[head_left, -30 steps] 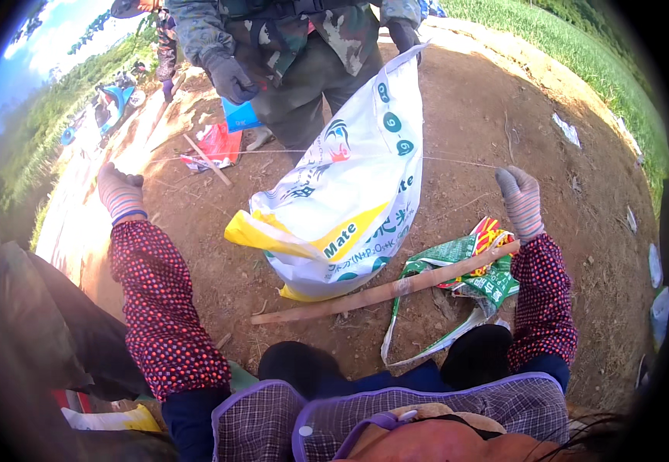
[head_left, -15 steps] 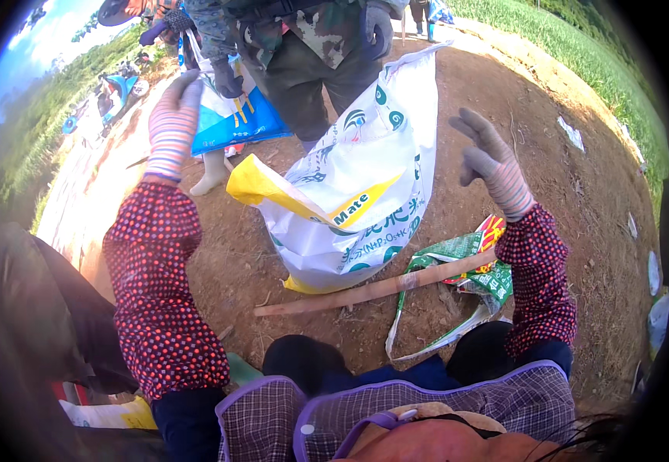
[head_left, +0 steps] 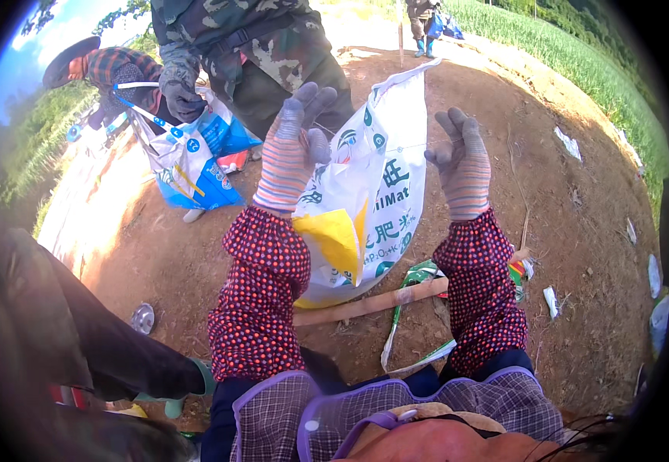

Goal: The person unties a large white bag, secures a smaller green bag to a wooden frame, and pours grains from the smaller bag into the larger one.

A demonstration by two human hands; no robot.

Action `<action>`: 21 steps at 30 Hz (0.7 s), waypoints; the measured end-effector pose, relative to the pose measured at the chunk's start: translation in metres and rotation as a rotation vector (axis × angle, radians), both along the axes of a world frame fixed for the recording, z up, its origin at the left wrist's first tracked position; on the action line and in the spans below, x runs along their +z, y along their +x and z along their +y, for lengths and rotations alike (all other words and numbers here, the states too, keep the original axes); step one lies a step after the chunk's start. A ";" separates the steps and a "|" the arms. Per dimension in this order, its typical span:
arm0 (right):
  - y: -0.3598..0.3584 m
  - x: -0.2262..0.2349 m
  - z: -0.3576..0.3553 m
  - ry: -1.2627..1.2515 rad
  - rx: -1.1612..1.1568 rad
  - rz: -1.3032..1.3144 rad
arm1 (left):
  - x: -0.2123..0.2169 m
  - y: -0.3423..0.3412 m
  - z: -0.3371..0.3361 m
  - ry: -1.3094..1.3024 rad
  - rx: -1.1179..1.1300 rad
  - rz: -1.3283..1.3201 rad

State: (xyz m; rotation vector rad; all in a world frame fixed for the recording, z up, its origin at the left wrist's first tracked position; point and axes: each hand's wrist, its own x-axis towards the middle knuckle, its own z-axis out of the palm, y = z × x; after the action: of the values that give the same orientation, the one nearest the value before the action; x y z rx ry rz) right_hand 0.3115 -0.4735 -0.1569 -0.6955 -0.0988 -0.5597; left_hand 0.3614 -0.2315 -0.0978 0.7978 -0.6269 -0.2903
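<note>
Two gloved hands, left hand [head_left: 294, 150] and right hand [head_left: 461, 158], are raised with fingers spread before one white sack [head_left: 377, 192]; one stick [head_left: 373, 304] lies on the ground.

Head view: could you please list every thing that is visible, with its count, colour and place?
fertiliser sack: 1, white with yellow and green, centre, behind the raised hands
thin string: 1, pale, across the sack between the hands
wooden stick: 1, brown, on soil below the sack
blue-and-white bag: 1, upper left, held by a co-worker
co-worker's gloved hand: 1, grey, top left
metal lid: 1, silver, left ground
left hand: 1, striped glove, raised
right hand: 1, striped glove, raised
</note>
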 end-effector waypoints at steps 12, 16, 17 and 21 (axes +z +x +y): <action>-0.065 -0.042 -0.206 -1.571 -0.680 0.486 | 0.045 0.048 0.173 2.164 0.758 -0.631; -0.151 -0.099 -0.366 -1.807 -1.000 0.822 | 0.114 -0.002 0.458 1.740 1.495 0.261; -0.140 -0.106 -0.357 -1.737 -0.937 0.975 | 0.117 -0.014 0.489 1.527 1.570 0.384; -0.065 -0.102 -0.304 -1.013 -0.742 0.898 | 0.067 0.046 0.370 0.691 1.422 0.375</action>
State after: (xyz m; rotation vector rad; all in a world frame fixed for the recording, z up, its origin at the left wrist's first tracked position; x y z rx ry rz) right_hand 0.2463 -0.7780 -0.2591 -1.9524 0.8025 -0.8462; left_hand 0.4078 0.1382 -0.0306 1.6020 0.5159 0.6860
